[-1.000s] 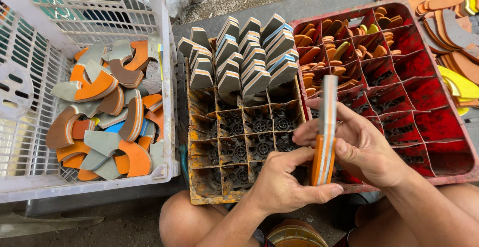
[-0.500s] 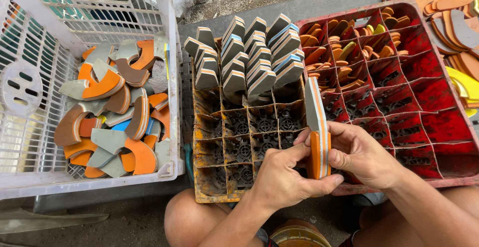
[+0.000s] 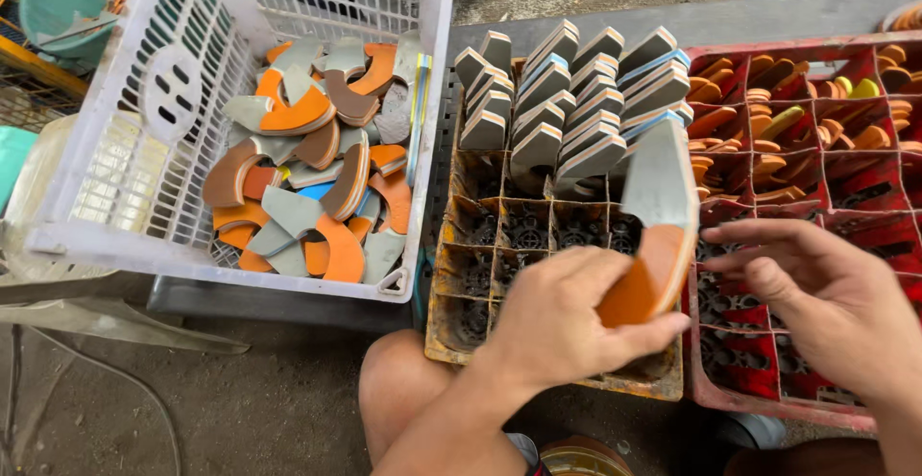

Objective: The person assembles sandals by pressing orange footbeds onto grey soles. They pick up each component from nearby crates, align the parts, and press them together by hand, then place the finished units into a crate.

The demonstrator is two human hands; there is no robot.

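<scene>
A person seated low over a row of crates holds a flat sole-shaped piece (image 3: 653,236) (grey on one face, orange on the other) above the yellow crate (image 3: 451,337). The left hand (image 3: 567,317) pinches the orange end of the piece between thumb and curled fingers, tilting it upward so the grey end stands clear of the stacked pieces (image 3: 567,101) behind it. The right hand (image 3: 826,303) hovers just beside it, fingers spread and slightly extended, touching nothing that can be seen. The tilt seems meant to keep the face in plain view from above.

The yellow crate's far compartments are packed with similar grey-and-orange pieces standing on edge, which keeps them sorted and tight; the near compartments are bare to the grid. To the right, a red crate (image 3: 768,399) holds smaller orange and yellow offcuts (image 3: 797,130) in its far cells. To the left, a white basket (image 3: 115,236) carries a loose heap of curved scraps (image 3: 307,178) in grey, orange and brown.
</scene>
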